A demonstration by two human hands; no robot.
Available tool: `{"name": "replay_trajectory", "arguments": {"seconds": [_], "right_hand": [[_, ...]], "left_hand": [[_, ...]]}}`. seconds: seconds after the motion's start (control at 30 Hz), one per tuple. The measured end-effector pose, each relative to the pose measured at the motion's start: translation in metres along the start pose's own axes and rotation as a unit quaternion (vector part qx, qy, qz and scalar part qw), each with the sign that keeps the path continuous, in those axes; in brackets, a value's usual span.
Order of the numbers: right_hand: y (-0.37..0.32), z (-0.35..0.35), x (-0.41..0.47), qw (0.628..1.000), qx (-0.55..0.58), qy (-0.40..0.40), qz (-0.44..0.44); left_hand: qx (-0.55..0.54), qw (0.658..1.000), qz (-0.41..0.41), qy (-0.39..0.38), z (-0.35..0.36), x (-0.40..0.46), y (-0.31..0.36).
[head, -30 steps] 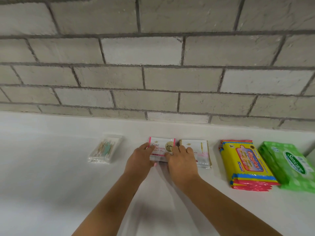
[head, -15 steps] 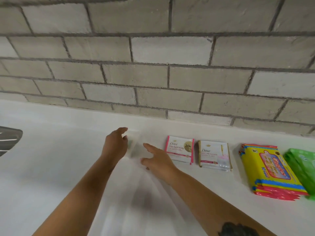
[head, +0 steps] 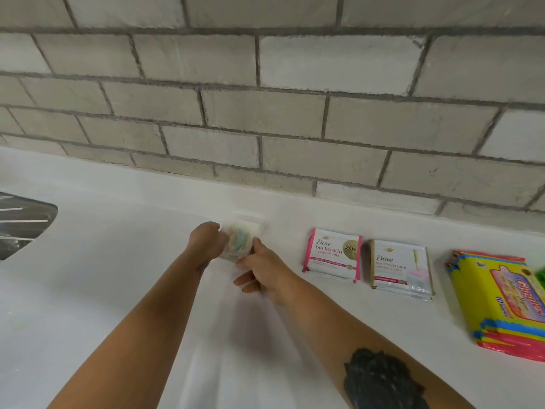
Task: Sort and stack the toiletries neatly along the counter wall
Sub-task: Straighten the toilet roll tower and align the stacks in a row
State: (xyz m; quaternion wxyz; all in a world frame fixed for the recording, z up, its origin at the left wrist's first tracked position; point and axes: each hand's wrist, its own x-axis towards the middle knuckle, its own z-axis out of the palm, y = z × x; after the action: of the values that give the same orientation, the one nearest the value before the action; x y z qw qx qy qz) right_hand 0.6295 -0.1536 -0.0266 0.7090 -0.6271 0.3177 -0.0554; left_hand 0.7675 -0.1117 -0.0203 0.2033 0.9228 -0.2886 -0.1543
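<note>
A clear packet of cotton swabs [head: 238,242], blurred by motion, sits between my two hands near the wall side of the white counter [head: 118,261]. My left hand [head: 206,239] grips its left edge. My right hand [head: 262,268] pinches its right edge with thumb and forefinger. To the right lie a pink-edged Dove sachet stack [head: 331,255], a gold-edged Dove sachet stack [head: 401,270], and a stack of yellow wipes packs [head: 501,302]. A sliver of a green pack [head: 540,274] shows at the right edge.
A grey brick wall [head: 265,113] runs along the back of the counter. The corner of a steel sink [head: 20,222] shows at the far left.
Both hands left the pink Dove sachets, moved left to the swab packet and now hold it from both sides. The view has panned left, bringing the sink in.
</note>
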Motion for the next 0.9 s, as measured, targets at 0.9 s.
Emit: {"name": "replay_trajectory", "arguments": {"seconds": [0.9], "right_hand": [[0.041,-0.027,-0.065,1.0,0.01,-0.002,-0.028]], "left_hand": [[-0.023,0.997,0.071,-0.022,0.022,-0.084,0.01]]}}
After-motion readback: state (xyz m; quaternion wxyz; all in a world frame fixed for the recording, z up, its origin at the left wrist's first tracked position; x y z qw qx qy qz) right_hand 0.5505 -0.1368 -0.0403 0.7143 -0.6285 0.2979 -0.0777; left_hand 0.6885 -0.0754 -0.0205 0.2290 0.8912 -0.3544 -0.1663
